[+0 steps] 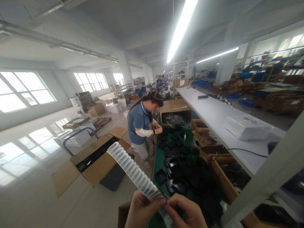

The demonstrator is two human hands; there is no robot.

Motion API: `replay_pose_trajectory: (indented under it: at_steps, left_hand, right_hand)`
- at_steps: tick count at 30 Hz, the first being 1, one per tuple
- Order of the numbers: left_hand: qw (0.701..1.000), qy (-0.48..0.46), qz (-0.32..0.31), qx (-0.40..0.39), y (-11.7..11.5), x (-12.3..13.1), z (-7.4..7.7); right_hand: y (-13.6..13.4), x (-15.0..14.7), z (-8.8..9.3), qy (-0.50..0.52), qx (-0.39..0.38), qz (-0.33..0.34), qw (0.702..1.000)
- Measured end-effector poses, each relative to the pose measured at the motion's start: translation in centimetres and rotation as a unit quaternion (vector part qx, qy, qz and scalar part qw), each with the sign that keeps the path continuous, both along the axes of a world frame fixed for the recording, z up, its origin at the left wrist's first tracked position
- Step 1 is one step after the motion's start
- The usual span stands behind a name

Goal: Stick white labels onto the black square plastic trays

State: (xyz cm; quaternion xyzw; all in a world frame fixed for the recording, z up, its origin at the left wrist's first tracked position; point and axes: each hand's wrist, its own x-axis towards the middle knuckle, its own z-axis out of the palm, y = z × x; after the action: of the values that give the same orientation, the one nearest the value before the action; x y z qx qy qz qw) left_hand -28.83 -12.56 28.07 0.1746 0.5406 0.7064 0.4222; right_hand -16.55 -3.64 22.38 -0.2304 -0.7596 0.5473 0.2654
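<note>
At the bottom edge of the view, a long strip of white labels (133,169) is pinched at its near end between the left hand (140,210) and the right hand (186,212), both of which are closed around it with fingertips meeting near the middle; the strip is held up and runs away to the upper left, over the floor. A second short piece of the strip is seen hanging down between the two hands. Just beyond the hands, a green desk (156,158) is covered with many black plastic parts (180,171), laid flat and partly stacked. Brown cardboard boxes (220,177) are lined along the right edge of the desk, and a white shelf (213,114) is carried above them, with a white wrapped bundle (247,126) lying on it and a black cable (247,152) running across its near end. To the left, on the floor, an opened cardboard carton (95,161) with dark contents is seen. Further along the desk, a co-worker in a blue shirt (140,126) is standing at its left side, with both hands over the black parts. Beyond, stacked boxes, large windows and more people are visible, too small to be told in detail.
</note>
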Motion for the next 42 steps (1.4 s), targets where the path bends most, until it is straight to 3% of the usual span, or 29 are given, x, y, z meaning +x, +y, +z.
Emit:
replay_pose_trajectory:
  at_steps: [5, 10, 13, 19, 25, 30, 33, 37, 42]
  left_hand:
    - [1.000, 0.018, 0.009, 0.007, -0.1, -0.3, -0.1]
    - [0.999, 0.025, -0.030, 0.026, 0.2, -1.5, -2.8]
    - [0.995, 0.072, -0.061, 0.031, 0.2, -1.9, -3.6]
    - [0.995, 0.089, -0.037, -0.006, -0.1, -2.1, -3.1]
    - [0.986, 0.134, -0.099, -0.001, 0.2, -1.8, -2.5]
    - [0.986, 0.139, -0.092, -0.023, -0.1, -1.8, -1.5]
    - [0.988, 0.135, -0.078, -0.019, -0.1, -2.1, -2.0]
    - [0.983, 0.148, -0.107, -0.031, 0.1, -1.9, -2.6]
    - [0.987, 0.140, -0.073, -0.041, -0.3, -1.4, -1.4]
  right_hand:
    - [0.3, -0.1, -0.1, -0.014, -0.041, 0.042, 0.998]
    - [0.5, 0.1, -0.6, -0.026, -0.032, 0.020, 0.999]
    - [0.5, 0.3, -0.3, -0.031, -0.038, 0.033, 0.998]
    - [0.5, 0.5, 0.2, -0.032, -0.094, 0.050, 0.994]
    - [0.5, 0.5, 0.9, -0.037, -0.037, 0.030, 0.998]
    - [0.7, 1.0, 1.3, -0.057, -0.064, 0.063, 0.994]
    - [0.8, 1.2, 1.1, -0.056, -0.052, 0.046, 0.996]
    - [0.7, 1.1, 1.2, -0.047, -0.043, 0.033, 0.997]
    - [0.9, 1.1, 1.7, -0.040, -0.056, 0.045, 0.997]
